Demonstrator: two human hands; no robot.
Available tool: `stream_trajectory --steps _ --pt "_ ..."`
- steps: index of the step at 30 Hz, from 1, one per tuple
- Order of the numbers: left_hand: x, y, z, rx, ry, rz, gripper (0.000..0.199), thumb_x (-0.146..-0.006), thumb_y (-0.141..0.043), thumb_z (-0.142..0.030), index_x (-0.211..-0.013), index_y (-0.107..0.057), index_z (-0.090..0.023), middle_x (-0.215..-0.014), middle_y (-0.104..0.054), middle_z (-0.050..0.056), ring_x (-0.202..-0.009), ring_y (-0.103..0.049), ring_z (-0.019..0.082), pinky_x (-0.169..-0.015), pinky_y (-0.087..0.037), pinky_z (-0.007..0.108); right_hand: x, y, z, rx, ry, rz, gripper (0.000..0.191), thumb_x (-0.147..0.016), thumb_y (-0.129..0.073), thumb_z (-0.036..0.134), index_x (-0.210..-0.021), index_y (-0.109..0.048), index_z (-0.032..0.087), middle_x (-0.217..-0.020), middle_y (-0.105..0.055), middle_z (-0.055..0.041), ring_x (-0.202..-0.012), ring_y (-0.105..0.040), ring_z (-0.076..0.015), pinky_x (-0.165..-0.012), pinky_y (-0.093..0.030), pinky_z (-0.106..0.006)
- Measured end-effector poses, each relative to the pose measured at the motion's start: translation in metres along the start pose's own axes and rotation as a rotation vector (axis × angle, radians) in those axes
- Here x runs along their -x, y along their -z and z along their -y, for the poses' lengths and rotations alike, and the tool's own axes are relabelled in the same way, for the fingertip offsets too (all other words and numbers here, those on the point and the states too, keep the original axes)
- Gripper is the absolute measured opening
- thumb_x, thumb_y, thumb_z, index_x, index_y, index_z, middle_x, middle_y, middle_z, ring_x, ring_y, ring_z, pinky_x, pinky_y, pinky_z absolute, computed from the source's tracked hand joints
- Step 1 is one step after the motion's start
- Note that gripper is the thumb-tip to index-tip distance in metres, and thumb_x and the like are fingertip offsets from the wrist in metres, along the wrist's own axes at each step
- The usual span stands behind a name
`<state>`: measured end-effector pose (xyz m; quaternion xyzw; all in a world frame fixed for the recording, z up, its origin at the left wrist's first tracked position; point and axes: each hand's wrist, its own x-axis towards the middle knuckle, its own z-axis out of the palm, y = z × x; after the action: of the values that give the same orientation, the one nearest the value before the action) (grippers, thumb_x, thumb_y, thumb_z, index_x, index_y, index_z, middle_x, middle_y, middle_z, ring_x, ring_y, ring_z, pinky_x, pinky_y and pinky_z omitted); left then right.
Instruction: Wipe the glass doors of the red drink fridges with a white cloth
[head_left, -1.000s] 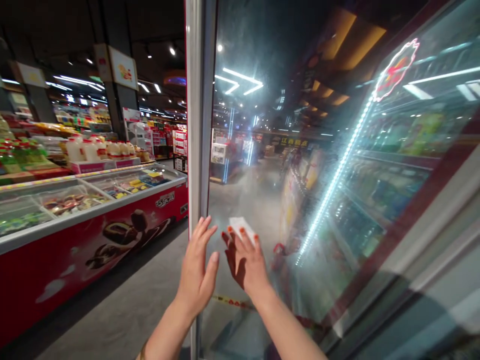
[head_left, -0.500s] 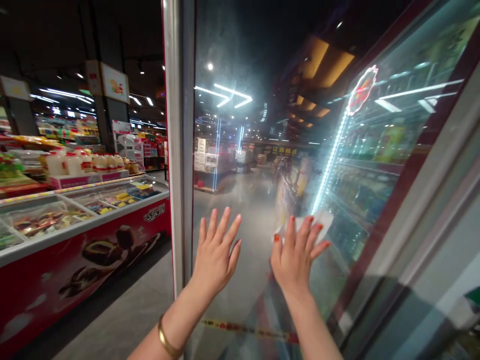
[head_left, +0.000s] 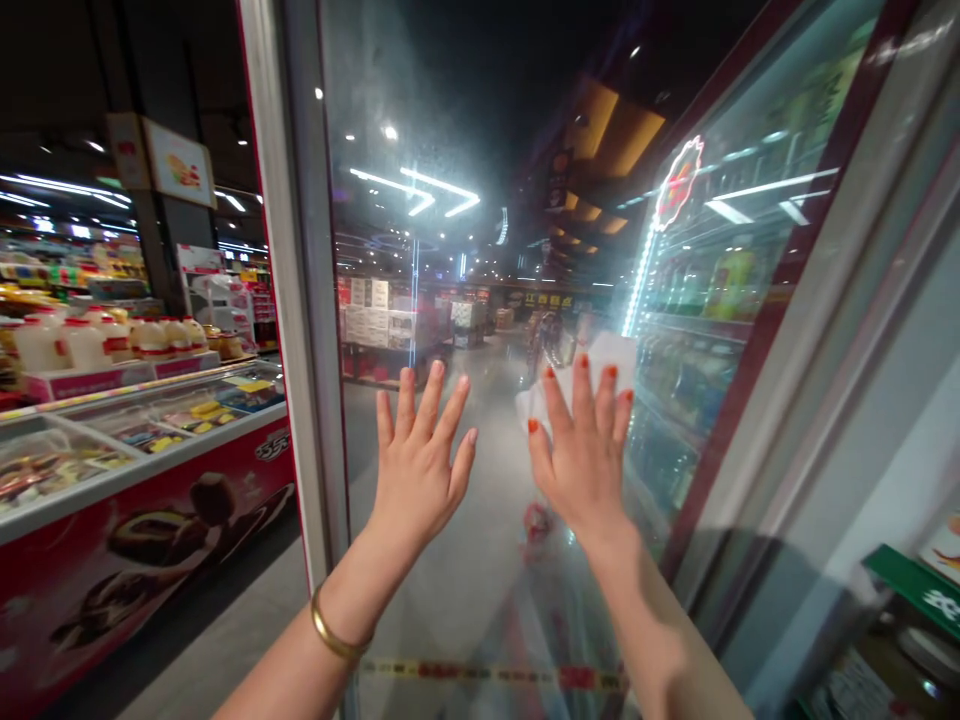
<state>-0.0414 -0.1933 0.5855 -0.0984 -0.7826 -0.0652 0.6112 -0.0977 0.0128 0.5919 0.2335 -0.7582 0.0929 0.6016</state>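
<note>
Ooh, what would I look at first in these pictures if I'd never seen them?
Your eye would jump to two bare hands spread on a big glass door: the right hand presses a white cloth flat, and the left hand wears a gold bangle. To the left stands a red freezer chest with a chocolate ice-cream picture, and on the right a glowing flower-shaped light shines in the glass.

L hand (head_left: 420,465) up, fingers (head_left: 429,405) spread wide, palm facing away; R hand (head_left: 581,455) just beside it, same splay, wrists (head_left: 352,590) cocked back!
</note>
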Motion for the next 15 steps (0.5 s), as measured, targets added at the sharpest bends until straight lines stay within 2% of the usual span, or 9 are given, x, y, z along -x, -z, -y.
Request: stream_trajectory --steps 2,4,5,6,8,10,12,15 --pt "-0.007 -0.002 -0.008 0.013 -0.008 -0.011 0.075 -0.11 -0.058 -0.035 -0.178 -0.026 -0.035 -0.185 -0.027 0.005 -0.176 -0.007 0.034 -0.141 -0.003 0.065 -0.008 0.0 0.007 -0.041 0.139 0.034 0.082 -0.106 -0.059 0.033 -0.179 -0.022 0.032 -0.187 -0.023 -0.0031 -0.176 -0.009 -0.0336 -0.142 -0.015 -0.065" --pt "-0.001 -0.001 -0.009 -0.006 -0.038 -0.011 0.075 -0.109 -0.058 -0.034 -0.178 -0.028 -0.035 -0.184 -0.031 0.005 -0.176 -0.01 0.032 -0.142 -0.003 0.062 0.001 -0.001 0.007 -0.066 0.262 0.047 0.083 -0.106 -0.063 0.035 -0.179 -0.024 0.034 -0.185 -0.03 0.0003 -0.176 -0.013 -0.0274 -0.144 -0.012 -0.056" --pt "0.004 0.001 -0.006 -0.028 -0.06 -0.01 0.076 -0.108 -0.06 -0.034 -0.177 -0.029 -0.035 -0.183 -0.033 0.005 -0.176 -0.012 0.03 -0.143 -0.002 0.059 0.008 0.0 0.001 -0.065 0.276 0.035 0.084 -0.105 -0.064 0.035 -0.179 -0.023 0.034 -0.185 -0.03 0.0008 -0.176 -0.014 -0.0266 -0.145 -0.011 -0.054" --pt "0.01 0.003 0.0 -0.052 -0.077 -0.009 0.076 -0.107 -0.062 -0.035 -0.177 -0.031 -0.036 -0.183 -0.035 0.004 -0.176 -0.012 0.029 -0.143 -0.002 0.057 0.013 0.002 -0.007 -0.057 0.247 0.015 0.085 -0.105 -0.065 0.036 -0.179 -0.022 0.035 -0.187 -0.025 0.0002 -0.176 -0.014 -0.0278 -0.144 -0.012 -0.056" --pt "0.015 0.008 0.013 -0.084 -0.07 -0.018 0.078 -0.106 -0.064 -0.038 -0.177 -0.031 -0.036 -0.182 -0.035 0.004 -0.176 -0.014 0.028 -0.143 -0.002 0.054 0.01 0.005 -0.023 -0.039 0.11 -0.041 0.088 -0.105 -0.065 0.034 -0.179 -0.018 0.037 -0.19 -0.009 -0.0035 -0.175 -0.015 -0.0357 -0.141 -0.018 -0.066" --pt "0.009 0.014 0.024 -0.075 -0.012 -0.047 0.079 -0.107 -0.063 -0.04 -0.178 -0.029 -0.035 -0.184 -0.033 0.005 -0.176 -0.017 0.029 -0.143 -0.006 0.055 -0.012 0.008 -0.026 -0.043 -0.006 -0.098 0.089 -0.105 -0.065 0.031 -0.179 -0.017 0.039 -0.19 0.005 -0.0071 -0.174 -0.017 -0.0438 -0.135 -0.024 -0.076" --pt "-0.007 0.019 0.028 -0.037 0.042 -0.075 0.077 -0.108 -0.06 -0.041 -0.178 -0.027 -0.035 -0.185 -0.029 0.006 -0.175 -0.018 0.031 -0.143 -0.01 0.058 -0.042 0.007 -0.009 -0.074 0.008 -0.113 0.089 -0.104 -0.066 0.032 -0.179 -0.019 0.041 -0.19 0.004 -0.0076 -0.173 -0.019 -0.0445 -0.135 -0.023 -0.078" --pt "-0.024 0.021 0.028 0.013 0.058 -0.097 0.073 -0.111 -0.056 -0.041 -0.178 -0.029 -0.035 -0.186 -0.028 0.006 -0.175 -0.018 0.031 -0.142 -0.013 0.057 -0.062 -0.003 0.027 -0.13 0.262 -0.029 0.084 -0.103 -0.069 0.039 -0.177 -0.03 0.037 -0.189 -0.016 -0.0065 -0.174 -0.024 -0.0332 -0.141 -0.018 -0.062"
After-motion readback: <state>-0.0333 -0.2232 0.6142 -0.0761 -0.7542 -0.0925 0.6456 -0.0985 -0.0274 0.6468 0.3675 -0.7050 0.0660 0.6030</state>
